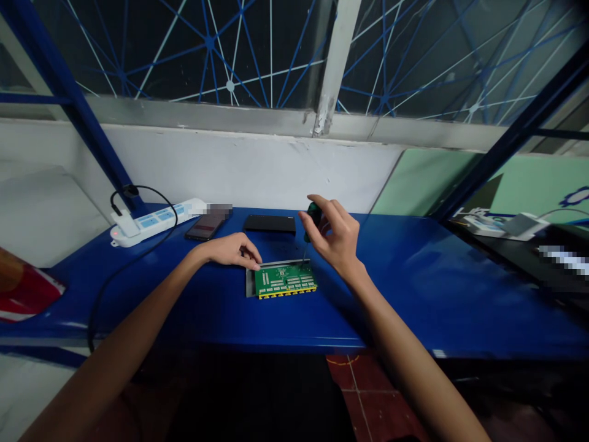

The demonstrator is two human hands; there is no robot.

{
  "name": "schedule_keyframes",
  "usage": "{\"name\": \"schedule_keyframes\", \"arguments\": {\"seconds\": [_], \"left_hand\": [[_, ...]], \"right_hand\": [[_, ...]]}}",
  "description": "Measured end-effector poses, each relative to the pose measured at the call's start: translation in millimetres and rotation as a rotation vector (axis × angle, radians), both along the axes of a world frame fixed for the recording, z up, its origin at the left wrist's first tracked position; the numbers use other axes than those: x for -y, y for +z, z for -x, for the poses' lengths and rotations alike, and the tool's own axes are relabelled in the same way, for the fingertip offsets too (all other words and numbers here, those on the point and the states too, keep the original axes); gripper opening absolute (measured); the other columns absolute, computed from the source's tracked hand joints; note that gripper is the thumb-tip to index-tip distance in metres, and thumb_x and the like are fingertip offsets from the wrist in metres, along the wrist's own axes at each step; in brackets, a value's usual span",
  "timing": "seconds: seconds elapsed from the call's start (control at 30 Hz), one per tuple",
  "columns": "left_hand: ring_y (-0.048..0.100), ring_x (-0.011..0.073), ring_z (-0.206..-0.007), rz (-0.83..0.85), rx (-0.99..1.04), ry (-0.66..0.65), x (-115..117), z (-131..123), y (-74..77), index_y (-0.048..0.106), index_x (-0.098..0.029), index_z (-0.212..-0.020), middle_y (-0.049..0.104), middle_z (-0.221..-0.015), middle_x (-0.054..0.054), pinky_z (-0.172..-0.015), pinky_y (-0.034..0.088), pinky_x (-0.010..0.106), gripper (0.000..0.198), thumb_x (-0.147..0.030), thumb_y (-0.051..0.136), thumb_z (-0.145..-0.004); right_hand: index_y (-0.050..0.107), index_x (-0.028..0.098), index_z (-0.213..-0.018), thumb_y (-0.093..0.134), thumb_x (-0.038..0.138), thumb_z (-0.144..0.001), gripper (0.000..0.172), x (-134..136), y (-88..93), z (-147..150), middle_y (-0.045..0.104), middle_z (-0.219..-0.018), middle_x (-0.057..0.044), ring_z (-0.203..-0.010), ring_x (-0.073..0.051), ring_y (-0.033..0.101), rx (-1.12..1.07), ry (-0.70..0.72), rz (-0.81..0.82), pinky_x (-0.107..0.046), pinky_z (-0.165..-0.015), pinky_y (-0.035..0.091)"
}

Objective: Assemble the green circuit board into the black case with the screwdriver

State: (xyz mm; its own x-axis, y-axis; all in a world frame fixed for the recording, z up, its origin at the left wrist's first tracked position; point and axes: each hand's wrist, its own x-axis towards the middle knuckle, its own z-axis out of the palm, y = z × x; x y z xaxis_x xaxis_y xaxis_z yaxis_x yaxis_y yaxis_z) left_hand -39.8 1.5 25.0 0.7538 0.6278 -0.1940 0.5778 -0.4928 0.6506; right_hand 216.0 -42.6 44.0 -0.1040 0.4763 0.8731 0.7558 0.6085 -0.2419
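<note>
A green circuit board (283,279) with a yellow strip along its near edge sits in a grey metal tray (250,283) on the blue table. My left hand (232,250) is closed at the far left corner, its fingertips holding the board and tray edge. Over the board's far right side, my right hand (334,233) grips a screwdriver (313,213) by its dark green handle. The thin shaft points down, and its tip is at the board's far right part; whether it sits in a screw is too small to tell.
Behind the board lies a flat black cover (269,224), with a phone (205,226) left of it. A white power strip (156,222) with a black cable (138,252) stands further left. Blue frame posts (92,123) rise at both sides. White adapters (510,226) lie at right.
</note>
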Motion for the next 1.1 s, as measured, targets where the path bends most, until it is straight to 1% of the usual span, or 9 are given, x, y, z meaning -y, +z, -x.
{"name": "schedule_keyframes", "arguments": {"seconds": [0.07,0.2,0.37,0.43,0.53,0.7,0.87,1.0,1.1], "left_hand": [[0.064,0.0165,-0.077,-0.003,0.005,-0.007,-0.4,0.3,-0.5,0.076,-0.018,-0.097,0.074,-0.087,0.007,-0.070,0.046,0.026,0.035,-0.046,0.071,-0.078],[0.064,0.0164,-0.077,0.004,0.013,-0.012,-1.1,0.9,-1.7,0.075,-0.018,-0.097,0.074,-0.087,0.007,-0.069,0.046,0.025,0.035,-0.047,0.070,-0.078],[0.064,0.0158,-0.076,-0.006,0.007,-0.005,-0.5,0.2,-1.6,0.075,-0.018,-0.096,0.073,-0.085,0.006,-0.069,0.046,0.025,0.034,-0.046,0.071,-0.078],[0.064,0.0163,-0.076,-0.008,0.007,-0.006,-0.8,0.2,-1.8,0.075,-0.017,-0.097,0.074,-0.086,0.007,-0.070,0.046,0.026,0.034,-0.045,0.071,-0.078],[0.064,0.0167,-0.077,-0.004,0.005,-0.006,-1.3,0.3,-1.7,0.075,-0.017,-0.097,0.074,-0.087,0.007,-0.070,0.046,0.026,0.035,-0.046,0.071,-0.078],[0.064,0.0166,-0.076,-0.006,-0.007,0.001,-0.6,-0.3,-0.5,0.075,-0.018,-0.097,0.073,-0.086,0.007,-0.069,0.046,0.026,0.034,-0.046,0.071,-0.077],[0.064,0.0169,-0.077,0.001,0.004,-0.007,-0.6,0.3,-1.1,0.075,-0.017,-0.097,0.073,-0.087,0.008,-0.070,0.046,0.027,0.036,-0.047,0.071,-0.078],[0.064,0.0169,-0.077,-0.003,-0.003,-0.004,0.0,-0.3,-0.2,0.075,-0.017,-0.098,0.073,-0.087,0.008,-0.070,0.047,0.027,0.037,-0.047,0.070,-0.078],[0.064,0.0168,-0.077,-0.008,-0.007,0.003,1.1,-1.3,0.8,0.075,-0.017,-0.097,0.074,-0.087,0.007,-0.070,0.047,0.027,0.035,-0.046,0.070,-0.078]], "right_hand": [[0.063,0.017,-0.115,0.051,0.038,-0.092,0.033,0.0,-0.8,0.3,0.063,-0.080,-0.004,-0.056,-0.011,0.053,0.019,-0.006,0.008,-0.027,-0.056,0.045],[0.057,0.016,-0.123,0.041,0.032,-0.096,0.035,-1.9,-3.0,-0.3,0.067,-0.086,-0.006,-0.063,-0.013,0.059,0.019,0.035,0.041,-0.028,-0.058,0.047],[0.060,0.018,-0.118,0.053,0.043,-0.090,0.037,-0.1,-0.3,-1.0,0.065,-0.082,-0.004,-0.057,-0.012,0.055,0.080,0.005,0.023,-0.028,-0.056,0.045],[0.059,0.018,-0.119,0.049,0.040,-0.092,0.036,1.6,1.1,-0.9,0.065,-0.088,-0.005,-0.061,-0.013,0.057,0.103,0.051,0.044,-0.027,-0.057,0.045],[0.054,0.017,-0.125,0.039,0.031,-0.096,0.036,1.8,0.7,-1.0,0.066,-0.092,-0.006,-0.064,-0.013,0.059,0.083,0.095,0.059,-0.027,-0.060,0.047],[0.058,0.019,-0.121,0.049,0.038,-0.094,0.035,0.3,-0.6,-2.4,0.065,-0.086,-0.004,-0.057,-0.011,0.053,0.100,0.053,0.047,-0.027,-0.058,0.045],[0.057,0.017,-0.126,0.039,0.028,-0.098,0.035,0.8,-0.1,-1.8,0.067,-0.091,-0.005,-0.059,-0.010,0.054,0.080,0.068,0.034,-0.026,-0.056,0.044],[0.061,0.017,-0.121,0.050,0.034,-0.094,0.033,1.0,0.5,-0.6,0.063,-0.083,-0.004,-0.056,-0.010,0.051,0.076,0.018,-0.017,-0.027,-0.056,0.043],[0.060,0.017,-0.121,0.044,0.032,-0.096,0.033,1.8,1.6,-1.2,0.062,-0.088,-0.005,-0.061,-0.011,0.053,0.090,0.055,0.003,-0.027,-0.059,0.044]]}}
